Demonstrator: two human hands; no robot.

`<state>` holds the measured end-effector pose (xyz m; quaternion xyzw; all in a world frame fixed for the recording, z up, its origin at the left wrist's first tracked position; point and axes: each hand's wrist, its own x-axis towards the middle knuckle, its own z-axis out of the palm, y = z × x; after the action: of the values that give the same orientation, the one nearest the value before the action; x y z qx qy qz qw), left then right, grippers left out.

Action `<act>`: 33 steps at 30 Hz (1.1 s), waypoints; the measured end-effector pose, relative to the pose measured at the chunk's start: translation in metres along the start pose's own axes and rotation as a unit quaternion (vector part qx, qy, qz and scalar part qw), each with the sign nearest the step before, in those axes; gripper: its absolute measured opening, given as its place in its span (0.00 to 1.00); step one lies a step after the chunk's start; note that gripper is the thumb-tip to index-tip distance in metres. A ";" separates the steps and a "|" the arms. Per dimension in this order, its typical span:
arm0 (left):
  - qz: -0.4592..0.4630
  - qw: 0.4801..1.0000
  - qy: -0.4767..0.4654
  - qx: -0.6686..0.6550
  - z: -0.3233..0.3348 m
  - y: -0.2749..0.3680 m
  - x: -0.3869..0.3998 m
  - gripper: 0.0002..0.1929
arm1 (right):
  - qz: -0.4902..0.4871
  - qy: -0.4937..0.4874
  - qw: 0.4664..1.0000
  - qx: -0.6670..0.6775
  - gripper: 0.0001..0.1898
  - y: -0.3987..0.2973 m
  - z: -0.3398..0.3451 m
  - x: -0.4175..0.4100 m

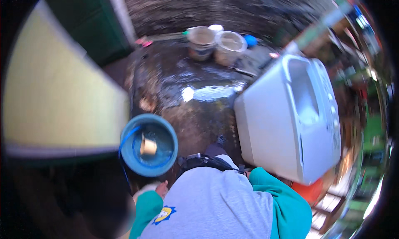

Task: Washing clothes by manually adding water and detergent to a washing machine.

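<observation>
My left hand (161, 189) hangs low by my side, just below a round blue plastic tub (172, 128). Part of it shows past the green sleeve, and its grip is unclear. The tub holds water with a cream plastic dipper (148, 146) in it, and a thin blue hose (126, 138) runs over its rim. Of my right hand only a sliver of skin (248, 174) shows between the sleeve and the black waist pack (207, 161). Close to that side stands a white washing machine (268, 123) with a recessed top and knobs.
Two used plastic buckets, one greyish (201, 53) and one whitish (230, 53), stand against the far stone wall (187, 8). The dark floor (199, 120) is wet and shiny. A pale yellow panel (68, 92) rises at left. Something orange (308, 189) sits beyond the washing machine.
</observation>
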<state>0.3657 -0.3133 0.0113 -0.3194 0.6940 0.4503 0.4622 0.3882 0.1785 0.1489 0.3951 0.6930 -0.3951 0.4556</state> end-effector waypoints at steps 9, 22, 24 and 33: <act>0.143 0.844 -0.135 0.499 -0.035 0.112 0.083 0.28 | -0.016 -0.033 0.989 0.146 0.27 0.065 0.011 0.029; 0.130 0.957 -0.076 0.248 0.198 0.413 0.038 0.33 | -0.089 -0.138 0.980 0.108 0.21 0.086 -0.106 0.059; 0.168 0.936 -0.092 0.294 0.217 0.437 0.034 0.33 | -0.090 -0.139 0.980 0.110 0.21 0.085 -0.118 0.055; 0.140 0.802 -0.163 0.557 0.177 0.491 0.105 0.25 | -0.037 0.131 0.974 0.182 0.21 0.043 -0.154 0.034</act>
<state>-0.0324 0.0386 0.0461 0.1715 0.7767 0.0915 0.5991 0.3687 0.3407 0.1510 0.4937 0.6773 -0.4760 0.2662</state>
